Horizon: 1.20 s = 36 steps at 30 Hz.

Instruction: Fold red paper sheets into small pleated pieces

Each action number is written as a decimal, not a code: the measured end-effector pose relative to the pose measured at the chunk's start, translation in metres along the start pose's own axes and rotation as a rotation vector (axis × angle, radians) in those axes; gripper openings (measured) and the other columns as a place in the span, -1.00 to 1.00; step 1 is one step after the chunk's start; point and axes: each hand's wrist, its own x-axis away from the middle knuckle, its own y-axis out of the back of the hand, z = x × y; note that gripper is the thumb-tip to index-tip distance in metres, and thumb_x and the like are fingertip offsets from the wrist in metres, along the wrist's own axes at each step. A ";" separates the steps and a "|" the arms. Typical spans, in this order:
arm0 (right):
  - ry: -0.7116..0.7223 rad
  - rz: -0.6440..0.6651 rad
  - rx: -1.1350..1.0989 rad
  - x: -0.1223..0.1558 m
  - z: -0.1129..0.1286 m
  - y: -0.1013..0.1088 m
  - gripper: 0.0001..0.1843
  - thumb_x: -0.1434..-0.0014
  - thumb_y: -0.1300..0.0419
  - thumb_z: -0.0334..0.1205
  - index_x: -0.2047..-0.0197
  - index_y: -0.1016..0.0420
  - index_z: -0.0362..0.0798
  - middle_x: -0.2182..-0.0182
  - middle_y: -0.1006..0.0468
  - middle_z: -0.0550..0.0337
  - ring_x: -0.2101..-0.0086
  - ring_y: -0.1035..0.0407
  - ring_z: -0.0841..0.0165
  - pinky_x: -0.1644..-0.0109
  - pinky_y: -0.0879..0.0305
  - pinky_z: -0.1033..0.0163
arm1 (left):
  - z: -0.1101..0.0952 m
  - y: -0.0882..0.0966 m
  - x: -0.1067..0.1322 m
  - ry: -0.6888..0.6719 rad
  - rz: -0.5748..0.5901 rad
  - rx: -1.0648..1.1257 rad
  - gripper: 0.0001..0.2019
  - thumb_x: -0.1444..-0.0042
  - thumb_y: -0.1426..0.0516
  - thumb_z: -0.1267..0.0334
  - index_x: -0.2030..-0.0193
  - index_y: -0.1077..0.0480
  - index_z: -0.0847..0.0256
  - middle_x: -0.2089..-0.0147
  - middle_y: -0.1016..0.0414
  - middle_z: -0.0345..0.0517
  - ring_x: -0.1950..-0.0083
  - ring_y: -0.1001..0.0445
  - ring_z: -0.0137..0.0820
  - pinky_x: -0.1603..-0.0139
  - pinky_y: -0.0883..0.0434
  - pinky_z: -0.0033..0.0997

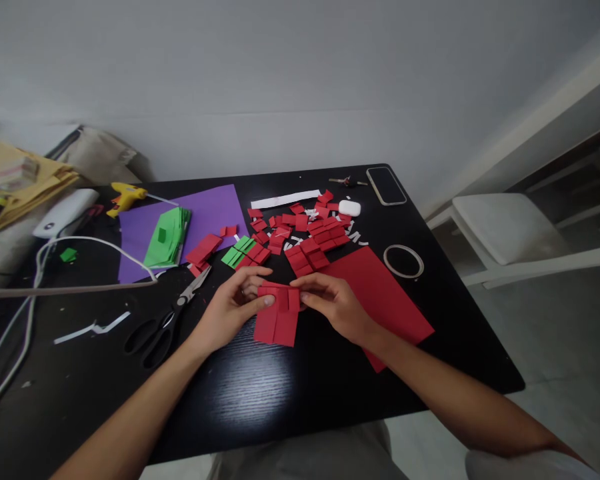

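Observation:
Both hands hold a piece of folded red paper [279, 319] just above the black table [260, 393]. My left hand [233, 307] pinches its upper left edge with thumb and fingers. My right hand [330, 303] pinches its upper right edge the same way. The paper hangs down toward me in pleated strips. Beyond my hands lies a heap of small red paper pieces [310, 237], with a few green ones [237, 252] beside it. A large red sheet [380, 293] lies flat under my right wrist.
Black scissors [167, 320] lie left of my left hand. Further left are a purple sheet [210, 213], folded green paper [167, 237], a yellow glue gun [125, 197] and white cables [40, 267]. A tape ring [403, 260], phone [386, 185], white earbud case [349, 208] sit right.

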 end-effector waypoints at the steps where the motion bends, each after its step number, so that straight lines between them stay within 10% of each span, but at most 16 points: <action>1: 0.002 0.007 -0.003 0.000 0.000 0.000 -0.77 -0.22 -0.33 -0.27 0.05 -0.70 0.05 0.17 -0.73 0.18 0.15 -0.61 0.29 0.02 -0.59 0.13 | -0.001 -0.001 0.001 -0.006 -0.007 -0.014 -0.61 -0.13 -0.40 0.19 -0.09 -0.53 0.14 0.24 -0.56 -0.20 0.24 -0.52 -0.43 0.18 -0.49 -0.46; 19: 0.162 -0.166 0.248 0.015 0.004 -0.013 -0.77 -0.18 -0.46 -0.19 0.06 -0.73 0.10 0.34 -0.67 0.25 0.31 -0.57 0.35 0.17 -0.56 0.22 | -0.012 -0.007 0.017 -0.400 -0.096 -0.427 -0.85 -0.24 -0.34 0.33 0.05 -0.64 0.13 0.27 -0.62 -0.19 0.39 -0.48 -0.54 0.35 -0.43 -0.58; 36: 0.113 -0.185 0.204 0.015 0.006 -0.014 -0.75 -0.12 -0.51 -0.19 0.11 -0.70 0.05 0.27 -0.75 0.21 0.22 -0.65 0.31 0.10 -0.57 0.23 | -0.011 -0.007 0.019 -0.433 -0.114 -0.433 -0.87 -0.21 -0.37 0.34 0.10 -0.63 0.15 0.27 -0.63 -0.17 0.36 -0.50 -0.51 0.35 -0.43 -0.54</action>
